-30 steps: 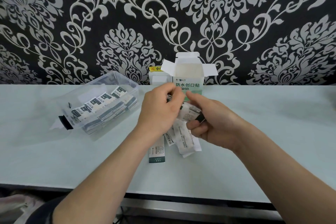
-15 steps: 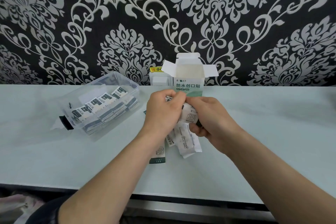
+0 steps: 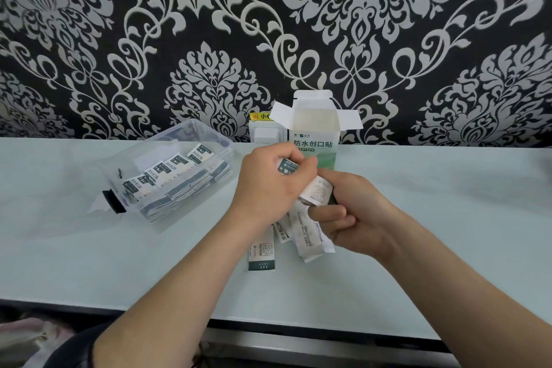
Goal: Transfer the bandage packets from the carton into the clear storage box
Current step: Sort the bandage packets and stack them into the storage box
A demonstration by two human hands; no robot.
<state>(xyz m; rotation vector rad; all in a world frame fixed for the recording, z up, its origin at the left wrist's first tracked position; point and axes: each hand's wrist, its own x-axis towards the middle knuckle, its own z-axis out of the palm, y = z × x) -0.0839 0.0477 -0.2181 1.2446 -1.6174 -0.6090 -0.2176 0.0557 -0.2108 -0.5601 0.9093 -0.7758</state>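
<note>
Head view: left hand (image 3: 268,185) pinches a dark-ended packet (image 3: 287,166); right hand (image 3: 355,212) grips a white packet (image 3: 317,192), above loose packets (image 3: 310,236) on the tabletop (image 3: 448,218), before the open carton (image 3: 316,131).

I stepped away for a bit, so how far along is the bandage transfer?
Partly done. The clear storage box already holds rows of packets. The left hand and right hand hold packets now. Loose packets remain on the table beside the open carton.

Open white-green carton (image 3: 315,140) upright; clear storage box (image 3: 167,179) holds stacked bandage packets (image 3: 179,172).
</note>
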